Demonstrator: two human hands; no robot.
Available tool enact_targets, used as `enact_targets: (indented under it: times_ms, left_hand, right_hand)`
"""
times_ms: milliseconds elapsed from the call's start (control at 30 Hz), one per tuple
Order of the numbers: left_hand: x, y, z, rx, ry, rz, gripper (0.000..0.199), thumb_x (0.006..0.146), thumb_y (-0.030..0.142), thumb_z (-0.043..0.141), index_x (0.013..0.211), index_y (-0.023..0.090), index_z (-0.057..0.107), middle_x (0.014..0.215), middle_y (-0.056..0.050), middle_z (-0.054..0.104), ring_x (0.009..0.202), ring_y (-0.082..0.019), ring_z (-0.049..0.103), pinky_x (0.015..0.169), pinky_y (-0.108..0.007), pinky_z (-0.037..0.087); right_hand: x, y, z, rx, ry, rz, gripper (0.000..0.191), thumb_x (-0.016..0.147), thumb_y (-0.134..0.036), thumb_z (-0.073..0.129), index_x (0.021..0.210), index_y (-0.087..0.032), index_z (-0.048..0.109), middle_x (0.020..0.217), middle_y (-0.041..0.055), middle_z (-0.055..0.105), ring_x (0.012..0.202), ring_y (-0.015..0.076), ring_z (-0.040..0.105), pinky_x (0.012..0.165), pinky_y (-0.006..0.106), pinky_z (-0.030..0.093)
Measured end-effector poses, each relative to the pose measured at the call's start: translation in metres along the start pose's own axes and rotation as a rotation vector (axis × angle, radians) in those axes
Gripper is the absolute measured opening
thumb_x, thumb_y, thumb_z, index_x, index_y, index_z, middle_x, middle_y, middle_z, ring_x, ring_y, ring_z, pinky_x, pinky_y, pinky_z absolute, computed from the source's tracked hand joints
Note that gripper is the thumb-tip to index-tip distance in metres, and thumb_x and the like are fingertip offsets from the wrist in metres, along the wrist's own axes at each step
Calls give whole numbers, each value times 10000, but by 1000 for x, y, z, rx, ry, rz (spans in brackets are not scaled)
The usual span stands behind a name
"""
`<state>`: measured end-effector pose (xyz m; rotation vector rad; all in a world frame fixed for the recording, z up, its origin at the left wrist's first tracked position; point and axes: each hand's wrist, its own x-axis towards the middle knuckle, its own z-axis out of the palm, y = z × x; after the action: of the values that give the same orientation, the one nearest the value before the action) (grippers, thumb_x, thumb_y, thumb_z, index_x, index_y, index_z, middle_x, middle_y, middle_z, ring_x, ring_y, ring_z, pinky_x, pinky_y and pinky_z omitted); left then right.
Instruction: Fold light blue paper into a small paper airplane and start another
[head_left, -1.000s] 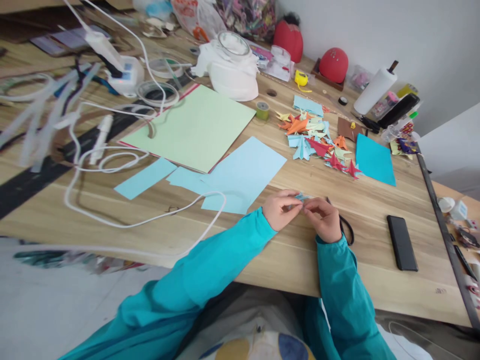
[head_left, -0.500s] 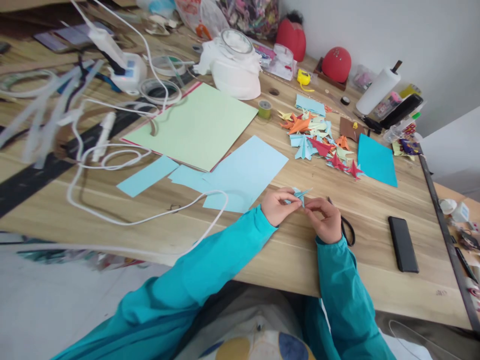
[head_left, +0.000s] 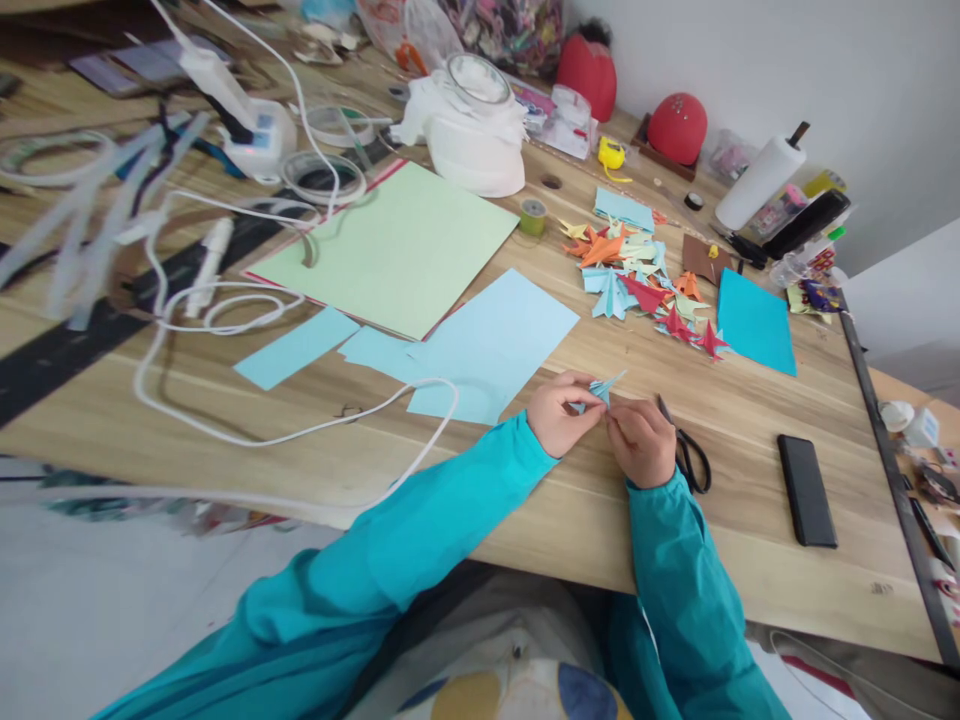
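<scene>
Between my two hands, just above the wooden table, is a small folded light-blue paper piece [head_left: 602,390] with a pointed tip sticking up to the right. My left hand [head_left: 564,412] pinches it from the left. From the right, the fingertips of my right hand [head_left: 642,438] are closed on its lower edge; my fingers partly hide the piece. Black scissors [head_left: 691,462] lie on the table right beside my right hand. A large light-blue paper sheet [head_left: 502,335] lies behind my left hand, with a cut strip [head_left: 296,348] farther left.
A pile of coloured folded paper figures [head_left: 637,275] lies beyond my hands, beside a bright blue paper stack [head_left: 756,322]. A black phone [head_left: 806,490] lies at right. Pale green sheets [head_left: 397,245] and a white cable [head_left: 277,440] spread over the left side.
My right hand has moved slightly left, closer to my left hand, and its fingers now meet the folded paper's lower edge. More of the scissors shows. The view has shifted slightly.
</scene>
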<state>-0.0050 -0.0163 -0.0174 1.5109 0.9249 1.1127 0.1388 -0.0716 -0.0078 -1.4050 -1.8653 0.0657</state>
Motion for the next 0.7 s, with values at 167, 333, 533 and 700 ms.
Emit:
enact_targets:
  times_ms: [167, 333, 533, 700]
  left_hand:
    - [0, -3, 2, 5, -4, -24, 68, 654, 209, 666, 660, 152, 702, 946, -99, 646, 825, -175, 630, 517, -204, 484]
    - [1, -7, 2, -6, 4, -65, 81, 644, 223, 687, 663, 147, 706, 948, -101, 642, 812, -178, 631, 516, -211, 487]
    - [1, -9, 3, -29, 8, -84, 105, 641, 246, 698, 667, 146, 712, 942, -101, 646, 799, -181, 636, 535, -224, 494]
    - [2, -10, 5, -41, 32, -100, 86, 625, 230, 700, 657, 152, 718, 924, -100, 653, 848, -194, 633, 554, -222, 492]
  right_hand:
    - [-1, 3, 1, -126, -40, -98, 130, 803, -174, 556, 799, -250, 662, 800, 64, 686, 762, 192, 619, 681, 316, 502]
    - [-2, 2, 4, -153, -36, -75, 124, 816, -187, 541, 792, -240, 649, 787, 65, 686, 749, 190, 621, 679, 311, 497]
    - [-2, 2, 6, -231, 6, -141, 99, 814, -176, 551, 785, -226, 632, 773, 62, 686, 737, 183, 616, 673, 293, 484]
    - [-2, 0, 9, -367, 61, -177, 58, 806, -178, 563, 775, -192, 609, 746, 52, 678, 711, 164, 604, 649, 264, 462]
